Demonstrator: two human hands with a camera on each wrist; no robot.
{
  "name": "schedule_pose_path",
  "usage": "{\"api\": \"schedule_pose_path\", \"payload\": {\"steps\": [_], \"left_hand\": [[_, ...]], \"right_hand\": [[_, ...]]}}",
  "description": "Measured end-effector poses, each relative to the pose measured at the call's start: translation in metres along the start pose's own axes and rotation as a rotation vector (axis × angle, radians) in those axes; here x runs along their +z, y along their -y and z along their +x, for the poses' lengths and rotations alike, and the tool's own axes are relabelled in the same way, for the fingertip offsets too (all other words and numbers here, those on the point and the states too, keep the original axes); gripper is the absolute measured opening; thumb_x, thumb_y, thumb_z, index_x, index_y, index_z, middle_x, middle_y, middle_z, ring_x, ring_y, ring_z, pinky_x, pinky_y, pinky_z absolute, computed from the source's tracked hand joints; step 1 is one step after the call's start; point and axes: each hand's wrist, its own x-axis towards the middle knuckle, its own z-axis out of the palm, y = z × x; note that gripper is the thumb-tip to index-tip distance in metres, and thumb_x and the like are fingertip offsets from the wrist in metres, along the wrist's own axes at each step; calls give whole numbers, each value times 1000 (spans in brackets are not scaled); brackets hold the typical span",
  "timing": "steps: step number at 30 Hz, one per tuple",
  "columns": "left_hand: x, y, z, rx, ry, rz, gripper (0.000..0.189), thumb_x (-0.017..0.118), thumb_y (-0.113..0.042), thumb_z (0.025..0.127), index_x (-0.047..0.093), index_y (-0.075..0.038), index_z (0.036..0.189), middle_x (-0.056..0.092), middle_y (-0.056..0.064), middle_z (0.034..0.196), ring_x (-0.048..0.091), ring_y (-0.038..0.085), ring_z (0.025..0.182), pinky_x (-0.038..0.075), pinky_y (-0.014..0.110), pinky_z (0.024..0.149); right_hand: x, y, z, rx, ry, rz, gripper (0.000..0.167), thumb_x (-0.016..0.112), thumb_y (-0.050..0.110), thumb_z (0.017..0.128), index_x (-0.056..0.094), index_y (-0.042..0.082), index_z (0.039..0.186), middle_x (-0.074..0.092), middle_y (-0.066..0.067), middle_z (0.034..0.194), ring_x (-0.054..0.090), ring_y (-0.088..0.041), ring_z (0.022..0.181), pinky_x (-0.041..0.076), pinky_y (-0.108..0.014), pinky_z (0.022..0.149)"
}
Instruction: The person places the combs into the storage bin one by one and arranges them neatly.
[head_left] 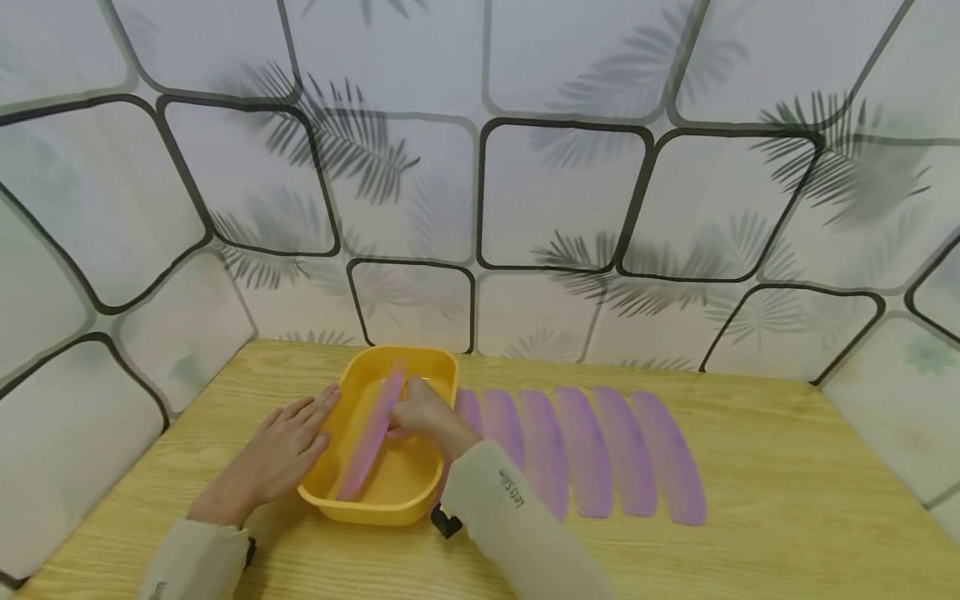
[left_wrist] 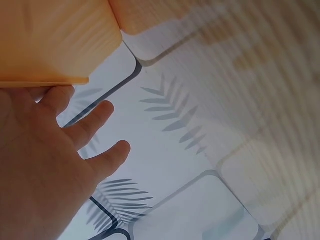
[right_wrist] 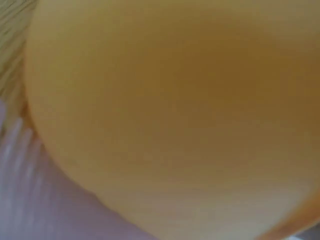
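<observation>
A purple comb (head_left: 369, 442) lies slantwise inside a yellow plastic tub (head_left: 375, 513). My right hand (head_left: 429, 415) reaches over the tub's right side and grips the comb near its middle. Fingers fairly straight and spread, my left hand (head_left: 279, 457) rests against the tub's left rim; in the left wrist view its fingertips are at the rim of the orange-looking tub (left_wrist: 55, 45). The tub's wall (right_wrist: 165, 100) fills most of the right wrist view and hides the right hand there. A toothed purple comb (right_wrist: 55, 200) shows below it.
Right of the tub, several more purple combs (head_left: 671, 458) lie side by side in a row on the wood-patterned table (head_left: 787, 500). My right forearm partly covers the nearest ones. A leaf-patterned cloth wall (head_left: 555, 200) stands behind and at both sides.
</observation>
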Motion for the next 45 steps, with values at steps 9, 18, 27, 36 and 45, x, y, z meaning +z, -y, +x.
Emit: {"api": "schedule_pose_path", "payload": {"steps": [9,18,27,36,45], "left_hand": [[3,-2,3,15,-3,22,56,56,-20,103,42,8,150,41,23,155,47,49,132,33,70,105],[2,1,0,1,10,23,59,57,-20,102,41,8,151,39,23,156,46,48,133,32,71,106],[3,4,0,15,4,29,59,59,-20,102,41,8,150,40,23,156,47,48,131,33,70,105],[5,4,4,44,-4,35,60,61,-19,99,42,9,149,41,24,155,48,48,131,35,70,104],[6,7,4,67,0,39,63,64,-19,97,42,9,149,41,25,154,48,49,129,36,69,102]], "right_hand": [[-27,6,-11,12,132,66,54,54,-10,93,38,-18,143,66,-23,105,67,-30,94,58,-34,86],[-62,12,-18,-7,163,225,54,55,0,102,32,-13,148,44,-32,146,57,-45,123,54,-47,95],[-92,8,-27,-59,181,243,58,57,0,101,30,-13,150,42,-34,147,58,-47,123,55,-50,92],[-127,-2,-33,-64,188,290,57,52,3,104,24,-12,152,40,-37,147,52,-51,127,50,-56,97],[-151,-14,-40,-62,170,294,55,50,3,104,24,-12,150,39,-40,146,53,-53,125,55,-54,92]]}}
